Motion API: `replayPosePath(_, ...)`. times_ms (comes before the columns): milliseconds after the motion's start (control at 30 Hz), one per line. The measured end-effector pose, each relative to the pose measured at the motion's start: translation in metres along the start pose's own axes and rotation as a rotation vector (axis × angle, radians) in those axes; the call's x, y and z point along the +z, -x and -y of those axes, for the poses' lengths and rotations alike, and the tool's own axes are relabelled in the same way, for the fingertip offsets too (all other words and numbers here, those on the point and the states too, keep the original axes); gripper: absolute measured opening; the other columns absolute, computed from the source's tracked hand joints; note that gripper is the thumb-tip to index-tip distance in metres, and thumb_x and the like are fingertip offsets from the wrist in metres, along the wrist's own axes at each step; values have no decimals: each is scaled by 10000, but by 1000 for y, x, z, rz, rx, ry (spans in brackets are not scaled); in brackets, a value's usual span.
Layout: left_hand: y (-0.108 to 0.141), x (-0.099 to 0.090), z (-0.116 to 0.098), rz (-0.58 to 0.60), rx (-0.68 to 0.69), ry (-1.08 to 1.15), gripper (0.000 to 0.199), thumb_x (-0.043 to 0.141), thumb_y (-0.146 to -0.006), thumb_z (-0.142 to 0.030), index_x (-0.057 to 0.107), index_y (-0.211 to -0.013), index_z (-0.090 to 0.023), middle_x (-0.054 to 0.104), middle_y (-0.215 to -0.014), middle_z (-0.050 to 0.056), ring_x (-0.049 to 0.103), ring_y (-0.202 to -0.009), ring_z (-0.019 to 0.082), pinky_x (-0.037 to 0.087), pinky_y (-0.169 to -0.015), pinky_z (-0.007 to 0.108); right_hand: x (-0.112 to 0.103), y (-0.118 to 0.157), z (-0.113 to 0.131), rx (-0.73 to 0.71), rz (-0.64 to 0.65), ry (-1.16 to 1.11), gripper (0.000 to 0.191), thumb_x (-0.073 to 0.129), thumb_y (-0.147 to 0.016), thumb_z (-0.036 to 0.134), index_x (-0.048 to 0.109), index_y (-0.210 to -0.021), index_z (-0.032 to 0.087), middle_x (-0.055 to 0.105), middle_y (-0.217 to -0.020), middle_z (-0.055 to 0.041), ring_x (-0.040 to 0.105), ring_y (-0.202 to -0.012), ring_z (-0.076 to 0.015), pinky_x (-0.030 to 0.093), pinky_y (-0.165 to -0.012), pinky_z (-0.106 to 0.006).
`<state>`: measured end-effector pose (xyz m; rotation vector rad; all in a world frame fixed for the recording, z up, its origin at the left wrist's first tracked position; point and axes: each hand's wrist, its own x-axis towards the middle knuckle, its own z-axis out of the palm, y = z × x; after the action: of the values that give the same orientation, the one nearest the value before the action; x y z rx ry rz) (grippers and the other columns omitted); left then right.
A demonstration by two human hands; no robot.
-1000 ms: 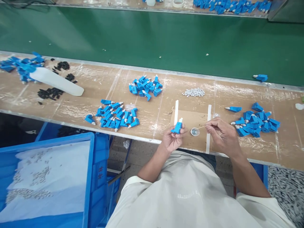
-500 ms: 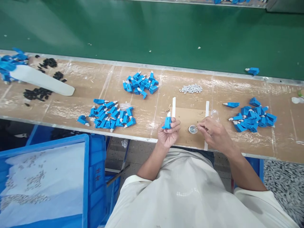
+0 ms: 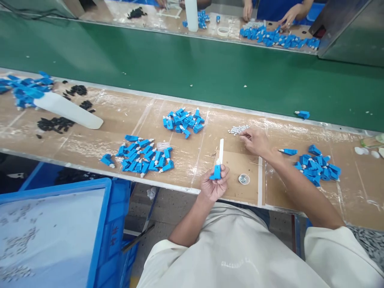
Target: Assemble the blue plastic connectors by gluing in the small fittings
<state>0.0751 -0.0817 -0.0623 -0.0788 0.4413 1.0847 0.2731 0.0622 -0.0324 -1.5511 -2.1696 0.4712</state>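
My left hand (image 3: pixel 213 185) holds a blue plastic part with a white tip (image 3: pixel 217 173), upright, over the table's front edge. My right hand (image 3: pixel 255 142) reaches to the right edge of a small heap of grey-white pellets (image 3: pixel 237 130). Its fingertips are pinched together there; whatever may be between them is too small to make out. Between me and the heap stands a small round cup (image 3: pixel 244 179) with something shiny in it. White tape strips (image 3: pixel 221 150) lie on the cardboard near the left hand.
Blue parts lie in piles at centre (image 3: pixel 183 121), left (image 3: pixel 145 155) and right (image 3: pixel 319 166). A white bottle (image 3: pixel 70 112) lies by black pieces (image 3: pixel 55 125). A blue crate (image 3: pixel 105 224) stands lower left. Beyond the green belt (image 3: pixel 168 68), other people's hands (image 3: pixel 291 17) work.
My right hand has left the small cup and moved forward to the pellet heap. My left hand still holds the blue part. The view has tilted up, showing more of the far side.
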Motion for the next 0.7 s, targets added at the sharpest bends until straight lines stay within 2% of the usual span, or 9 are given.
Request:
replayPosePath(100, 0, 0, 0, 36, -28, 14, 189, 754, -699, -242, 629, -808, -150, 448, -714, 3, 386, -526, 49, 349, -376, 72, 11, -16, 4, 14, 32, 51, 182, 592, -896, 207, 754, -817, 178, 761, -854, -84, 658, -781, -229, 485, -765, -353)
replayPosePath(200, 0, 2, 0, 52, -59, 14, 187, 760, -698, -233, 638, -800, -135, 458, -705, 8, 408, -526, 47, 339, -369, 72, 14, -20, 6, 11, 47, 82, 193, 584, -914, 214, 749, -824, 174, 762, -884, -95, 655, -802, -235, 472, -775, -350)
replayPosePath(400, 2, 4, -1, 20, -116, -2, 158, 736, -762, -254, 630, -774, -138, 455, -687, 6, 448, -525, 59, 400, -404, 106, 17, -26, 12, 3, 123, 223, 204, 571, -924, 208, 734, -807, 169, 740, -925, -128, 645, -815, -260, 456, -749, -361)
replayPosePath(533, 0, 3, -2, 13, -120, -7, 140, 722, -773, -248, 630, -777, -142, 465, -691, 7, 439, -518, 57, 378, -386, 108, 16, -30, 17, 35, 206, 267, 150, 591, -873, 131, 679, -761, 180, 735, -892, -137, 654, -796, -260, 457, -711, -353)
replayPosePath(633, -1, 2, -3, 5, -97, -1, 131, 716, -770, -244, 633, -782, -143, 474, -693, 9, 417, -506, 53, 339, -358, 107, 8, -23, 21, 70, 190, 130, 136, 615, -878, 164, 637, -747, 195, 731, -824, -115, 656, -762, -240, 489, -697, -345)
replayPosePath(700, -2, 3, -4, 14, -89, 11, 129, 716, -761, -235, 638, -790, -136, 479, -692, 11, 415, -504, 50, 332, -358, 101, 0, -12, 25, 142, 185, -142, 154, 659, -893, 273, 623, -762, 198, 716, -743, -74, 660, -696, -210, 525, -671, -334)
